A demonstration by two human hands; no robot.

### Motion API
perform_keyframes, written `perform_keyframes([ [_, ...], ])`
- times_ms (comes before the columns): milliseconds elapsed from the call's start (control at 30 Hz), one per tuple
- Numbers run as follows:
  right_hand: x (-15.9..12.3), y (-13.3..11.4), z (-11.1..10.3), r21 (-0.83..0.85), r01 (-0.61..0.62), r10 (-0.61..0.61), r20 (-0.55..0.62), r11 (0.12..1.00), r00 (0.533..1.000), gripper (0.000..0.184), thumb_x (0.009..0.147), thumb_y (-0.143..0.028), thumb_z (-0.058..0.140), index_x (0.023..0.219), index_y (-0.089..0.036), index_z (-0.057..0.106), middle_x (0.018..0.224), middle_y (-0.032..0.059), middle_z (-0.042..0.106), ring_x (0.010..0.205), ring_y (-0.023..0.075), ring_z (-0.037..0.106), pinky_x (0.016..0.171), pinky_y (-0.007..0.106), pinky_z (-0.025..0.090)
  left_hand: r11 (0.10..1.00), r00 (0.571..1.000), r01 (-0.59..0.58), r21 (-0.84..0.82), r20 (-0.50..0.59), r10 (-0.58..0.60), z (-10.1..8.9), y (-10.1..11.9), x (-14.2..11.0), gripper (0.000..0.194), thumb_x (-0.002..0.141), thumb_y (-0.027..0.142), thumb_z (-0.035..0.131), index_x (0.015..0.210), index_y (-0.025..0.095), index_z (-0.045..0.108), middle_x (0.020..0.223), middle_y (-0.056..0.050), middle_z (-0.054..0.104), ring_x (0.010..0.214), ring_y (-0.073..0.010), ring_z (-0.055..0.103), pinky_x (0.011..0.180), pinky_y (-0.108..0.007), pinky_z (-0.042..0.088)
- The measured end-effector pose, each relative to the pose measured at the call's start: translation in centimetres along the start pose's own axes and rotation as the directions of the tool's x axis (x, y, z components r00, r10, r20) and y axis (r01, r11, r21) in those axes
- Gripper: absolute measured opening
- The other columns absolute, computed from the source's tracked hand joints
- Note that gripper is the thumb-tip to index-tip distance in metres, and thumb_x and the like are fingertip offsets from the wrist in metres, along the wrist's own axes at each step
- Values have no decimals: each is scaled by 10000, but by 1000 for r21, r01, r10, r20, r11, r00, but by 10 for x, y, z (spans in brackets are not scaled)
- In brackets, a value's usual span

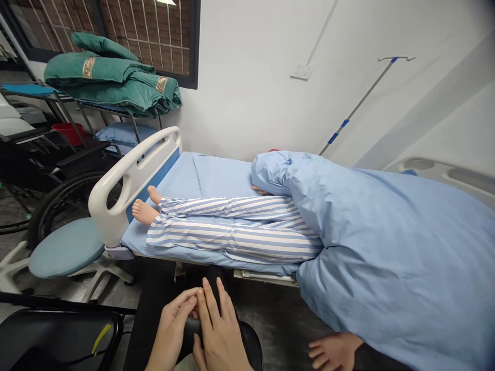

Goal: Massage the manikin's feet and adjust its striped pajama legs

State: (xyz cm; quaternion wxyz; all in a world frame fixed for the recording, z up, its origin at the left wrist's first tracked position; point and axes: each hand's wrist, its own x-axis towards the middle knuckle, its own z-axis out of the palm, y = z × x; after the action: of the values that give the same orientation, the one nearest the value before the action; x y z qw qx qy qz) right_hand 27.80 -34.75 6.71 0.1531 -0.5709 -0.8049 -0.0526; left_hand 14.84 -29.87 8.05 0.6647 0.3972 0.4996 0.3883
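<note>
Quilt (390, 237) bunches over one end of the bed (222, 175), striped trousers (232, 241) lie outside it, and the open right hand (222, 332) touches the left hand (170, 324), whose grip I can't make out.

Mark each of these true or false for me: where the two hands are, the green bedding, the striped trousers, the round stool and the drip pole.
1. The left hand and right hand touch each other. True.
2. The folded dark-green fabric bedding lies on the blue-sheeted bed. False: it lies on a metal-framed rack by the window.
3. The blue-and-white striped trousers are wholly hidden by the light-blue quilt. False: much of their length is uncovered.
4. The round, pale-blue padded stool is beside the white-and-blue plastic footboard. True.
5. A bag hangs from the slim metal drip pole. False: its hooks are bare.
</note>
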Motion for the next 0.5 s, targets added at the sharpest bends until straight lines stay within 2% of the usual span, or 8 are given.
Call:
perform_keyframes([
  [133,2,-5,10,28,13,-15,56,1000,998,834,730,-195,495,1473,-103,127,1537,85,68,1390,392,30,1009,494,406,1000,999,22,-10,-34,-22,-9,-4,2,410,777,430,612,1094,177,677,1067,-71,680,923,-202,612,764,-236,498],
  [267,4,-10,15,67,34,-42,109,997,993,870,689,-141,469,1474,-93,97,1540,67,46,1394,375,19,1027,477,399,998,999,38,-41,-6,-38,-11,-4,7,464,711,428,682,1097,171,664,1144,-100,653,1086,-249,580,903,-291,486],
  [400,6,-11,23,128,33,-48,119,991,992,890,667,-122,451,1472,-78,76,1541,70,50,1394,366,13,1043,472,389,999,999,5,-33,48,-4,-9,-3,12,467,684,405,713,1075,154,668,1132,-128,656,1080,-280,589,925,-347,487],
  [500,5,-9,33,175,38,-58,110,984,992,914,649,-126,463,1471,-78,66,1540,84,45,1395,362,12,1052,481,382,999,1000,-17,-47,18,18,-7,-3,14,468,684,421,712,1072,163,673,1126,-122,660,1082,-286,587,932,-360,487],
])
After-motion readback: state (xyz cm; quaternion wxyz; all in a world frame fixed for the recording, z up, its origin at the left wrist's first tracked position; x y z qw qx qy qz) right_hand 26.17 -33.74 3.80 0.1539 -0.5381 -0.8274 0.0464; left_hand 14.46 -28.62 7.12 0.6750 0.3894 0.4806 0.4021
